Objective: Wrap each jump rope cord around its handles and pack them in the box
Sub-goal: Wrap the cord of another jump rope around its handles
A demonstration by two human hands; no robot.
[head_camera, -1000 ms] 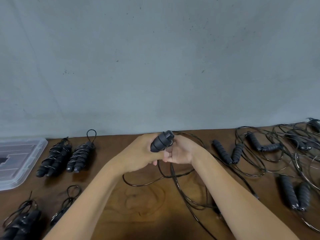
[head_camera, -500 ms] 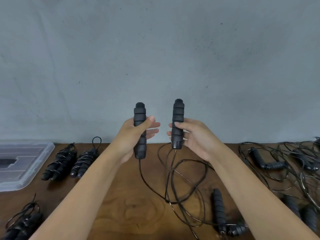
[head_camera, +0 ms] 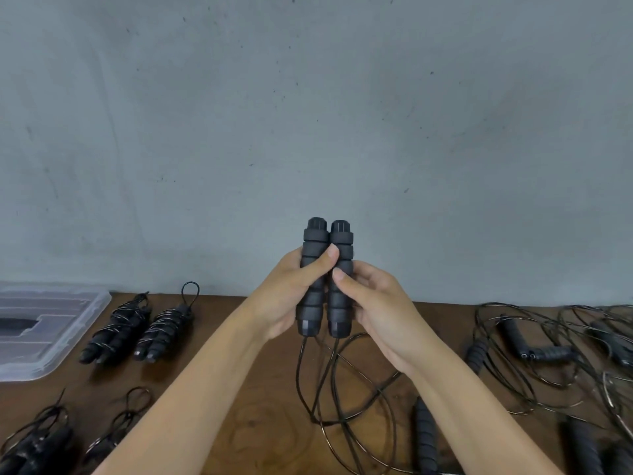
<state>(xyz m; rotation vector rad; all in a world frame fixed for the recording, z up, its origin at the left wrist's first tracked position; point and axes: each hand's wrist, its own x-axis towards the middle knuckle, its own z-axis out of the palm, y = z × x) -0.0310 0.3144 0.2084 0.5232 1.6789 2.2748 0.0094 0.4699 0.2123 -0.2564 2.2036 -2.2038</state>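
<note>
Two black foam jump rope handles (head_camera: 327, 248) stand upright and pressed side by side above the table, raised in front of the grey wall. My left hand (head_camera: 291, 293) grips the left handle, its thumb reaching across both. My right hand (head_camera: 373, 303) holds the right handle from the other side. The thin black cord (head_camera: 330, 392) hangs from the handles' lower ends and loops loosely on the brown table. A clear plastic box (head_camera: 78, 323) lies at the far left.
Two wrapped ropes (head_camera: 137, 329) lie next to the box, and more wrapped ones (head_camera: 37, 447) sit at the front left. Several unwrapped ropes (head_camera: 548, 351) tangle at the right. A loose handle (head_camera: 424, 433) lies near my right forearm.
The two handles, held apart half a second ago, have come together side by side. One second ago both hands were low near the table; they have lifted the handles up.
</note>
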